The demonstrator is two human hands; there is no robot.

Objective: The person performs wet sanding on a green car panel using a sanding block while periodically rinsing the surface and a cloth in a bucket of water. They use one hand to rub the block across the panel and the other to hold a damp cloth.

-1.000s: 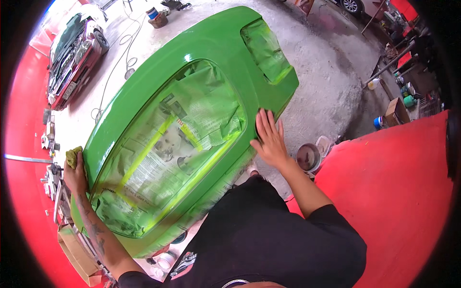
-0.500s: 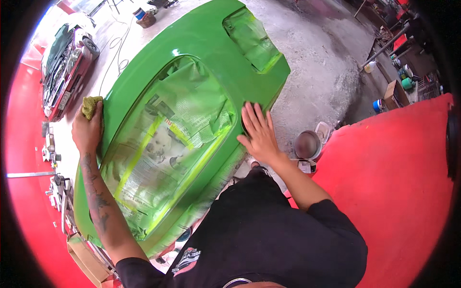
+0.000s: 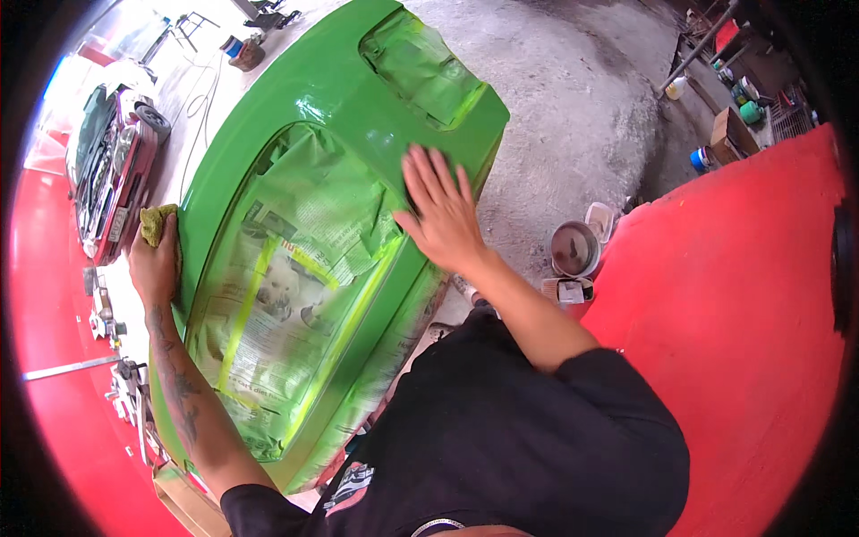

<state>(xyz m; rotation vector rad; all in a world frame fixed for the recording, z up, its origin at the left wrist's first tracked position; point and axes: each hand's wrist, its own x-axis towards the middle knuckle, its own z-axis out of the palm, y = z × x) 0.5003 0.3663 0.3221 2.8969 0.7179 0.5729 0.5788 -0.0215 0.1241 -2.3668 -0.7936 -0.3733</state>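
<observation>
hands (image 3: 154, 270) (image 3: 445, 222): 2 | forearms (image 3: 183, 394) (image 3: 530, 313): 2 | cloth (image 3: 156, 224): 1 | panel (image 3: 327, 67): 1 | masked openings (image 3: 295, 286) (image 3: 425, 76): 2 | car (image 3: 121, 174): 1 | basin (image 3: 574, 250): 1 | cartons (image 3: 732, 136) (image 3: 186, 501): 2 | shirt (image 3: 483, 421): 1 | sleeves (image 3: 255, 512) (image 3: 617, 385): 2 | shirt print (image 3: 350, 488): 1

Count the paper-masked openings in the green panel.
2: a large masked opening across the middle of the green panel, and a smaller masked opening near its upper right end. Another could be hidden behind the left forearm.

Floor (image 3: 555, 116): grey, blotchy | left wall (image 3: 54, 309): red | right-hand surface (image 3: 716, 349): red | light: brightest upper left
</observation>
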